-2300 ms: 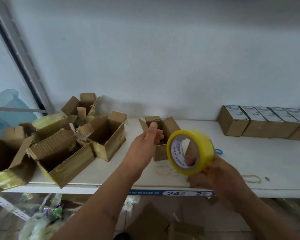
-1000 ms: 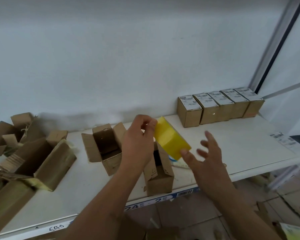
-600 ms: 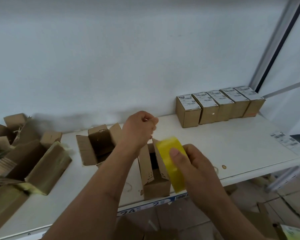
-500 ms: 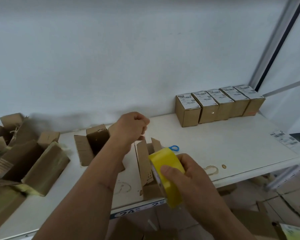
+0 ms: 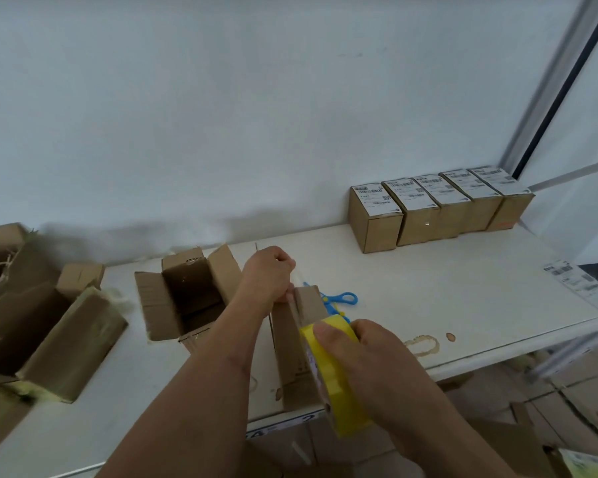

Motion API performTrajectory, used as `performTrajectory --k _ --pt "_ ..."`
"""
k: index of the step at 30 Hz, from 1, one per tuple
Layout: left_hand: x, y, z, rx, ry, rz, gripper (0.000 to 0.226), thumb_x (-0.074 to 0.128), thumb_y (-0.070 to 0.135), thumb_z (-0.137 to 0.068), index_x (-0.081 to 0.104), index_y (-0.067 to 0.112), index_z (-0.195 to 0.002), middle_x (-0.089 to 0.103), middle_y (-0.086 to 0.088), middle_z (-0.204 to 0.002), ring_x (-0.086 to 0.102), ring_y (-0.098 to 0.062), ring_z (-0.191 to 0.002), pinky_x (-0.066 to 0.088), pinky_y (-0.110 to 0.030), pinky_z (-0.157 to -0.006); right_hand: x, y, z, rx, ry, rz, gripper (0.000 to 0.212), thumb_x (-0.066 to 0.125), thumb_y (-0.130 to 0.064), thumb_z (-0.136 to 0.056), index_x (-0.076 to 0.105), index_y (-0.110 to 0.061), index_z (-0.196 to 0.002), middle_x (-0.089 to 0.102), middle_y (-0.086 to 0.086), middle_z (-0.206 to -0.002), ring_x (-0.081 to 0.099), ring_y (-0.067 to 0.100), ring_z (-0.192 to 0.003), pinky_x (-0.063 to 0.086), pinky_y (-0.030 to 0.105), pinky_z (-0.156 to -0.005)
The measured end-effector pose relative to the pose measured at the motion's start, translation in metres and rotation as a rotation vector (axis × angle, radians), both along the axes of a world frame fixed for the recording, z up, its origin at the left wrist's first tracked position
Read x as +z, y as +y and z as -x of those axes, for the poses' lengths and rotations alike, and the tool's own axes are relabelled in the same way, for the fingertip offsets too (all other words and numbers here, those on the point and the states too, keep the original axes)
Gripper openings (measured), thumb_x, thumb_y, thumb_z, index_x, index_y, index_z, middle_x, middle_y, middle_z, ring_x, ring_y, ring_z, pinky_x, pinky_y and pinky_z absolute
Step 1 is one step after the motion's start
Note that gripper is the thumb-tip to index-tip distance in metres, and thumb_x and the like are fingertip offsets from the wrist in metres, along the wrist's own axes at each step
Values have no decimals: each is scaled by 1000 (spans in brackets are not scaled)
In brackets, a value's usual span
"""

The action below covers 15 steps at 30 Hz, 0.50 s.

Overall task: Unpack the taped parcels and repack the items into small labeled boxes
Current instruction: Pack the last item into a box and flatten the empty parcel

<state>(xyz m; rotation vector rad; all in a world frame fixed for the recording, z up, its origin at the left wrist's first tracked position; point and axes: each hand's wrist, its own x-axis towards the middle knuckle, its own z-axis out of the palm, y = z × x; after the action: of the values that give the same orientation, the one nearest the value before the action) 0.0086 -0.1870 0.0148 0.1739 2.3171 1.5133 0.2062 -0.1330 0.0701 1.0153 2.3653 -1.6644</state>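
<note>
My right hand [image 5: 370, 360] grips a yellow tape roll [image 5: 335, 381] at the near side of a small brown box [image 5: 292, 350] lying at the shelf's front edge. My left hand [image 5: 268, 274] is curled at the far end of that box and pinches what looks like a clear tape strip; the strip itself is hard to see. Another small box [image 5: 187, 294] stands open just left of my left forearm. Several sealed, labelled small boxes [image 5: 428, 208] stand in a row against the wall at the right.
Opened, taped parcels [image 5: 49, 332] lie piled at the left of the white shelf [image 5: 446, 298]. Blue-handled scissors [image 5: 339, 300] lie behind the box. A loose label sheet [image 5: 573, 281] sits at the right edge. Cardboard scraps lie on the floor below.
The tape roll passed from my left hand to my right. My right hand drew it toward me along the box while my left hand stayed curled at the far end.
</note>
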Motion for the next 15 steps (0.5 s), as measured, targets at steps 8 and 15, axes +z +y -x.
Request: performTrajectory --k 8,15 --pt "-9 2 10 12 75 76 10 57 16 -97 64 9 -93 63 -10 -81 68 -22 -61 59 -33 -53 -5 1 16 61 15 113 56 58 -70 -74 60 -22 -102 68 7 -103 66 27 -98 54 49 -91" --pt "-19 6 26 -125 268 357 12 60 26 -93 69 21 -88 68 2 -86 64 -17 -85 56 -37 -79 -11 -4 28 34 10 57 63 49 -74 -80 56 -20 -113 67 5 -107 65 26 -101 54 48 -92"
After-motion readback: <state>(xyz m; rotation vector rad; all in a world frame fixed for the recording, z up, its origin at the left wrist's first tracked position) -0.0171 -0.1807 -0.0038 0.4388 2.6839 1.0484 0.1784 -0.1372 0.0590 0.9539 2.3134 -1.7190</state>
